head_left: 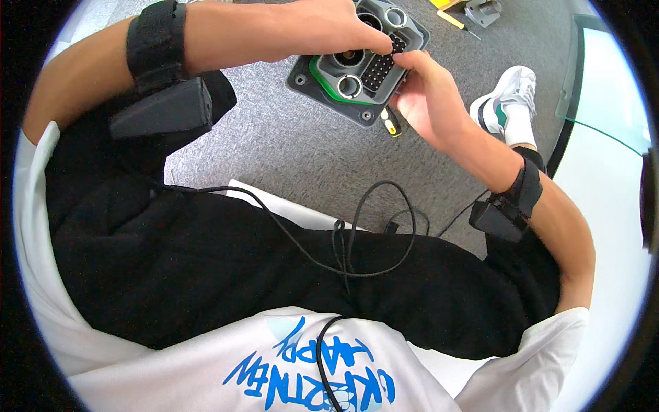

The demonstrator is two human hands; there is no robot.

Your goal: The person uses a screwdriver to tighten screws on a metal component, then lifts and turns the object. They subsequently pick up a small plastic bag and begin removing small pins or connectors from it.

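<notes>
In the head view, the two bare hands are working at a grey connector housing (410, 31), which is sitting at the upper middle, above the grey carpet (274, 151). The housing is showing round metal sockets, a block of dark pins (377, 73) and a green edge (319, 74), and it is resting on a dark base plate (302, 88) with screws at its corners.

The left hand (326, 27) is coming across from the left, and its thumb tip is pointing at the pins. Its other fingers are mostly hidden, so I cannot tell how far open they are or whether they are holding something. The right hand (434, 99) is standing at the right side of the housing, with one digit bending over the rim toward the pins, near the left thumb. Its remaining fingers are partly hiding behind the side; I cannot tell how firmly they are closing, or on what.

On the carpet, a yellow-handled screwdriver (450, 19) is lying near a grey bracket (483, 11).
</notes>
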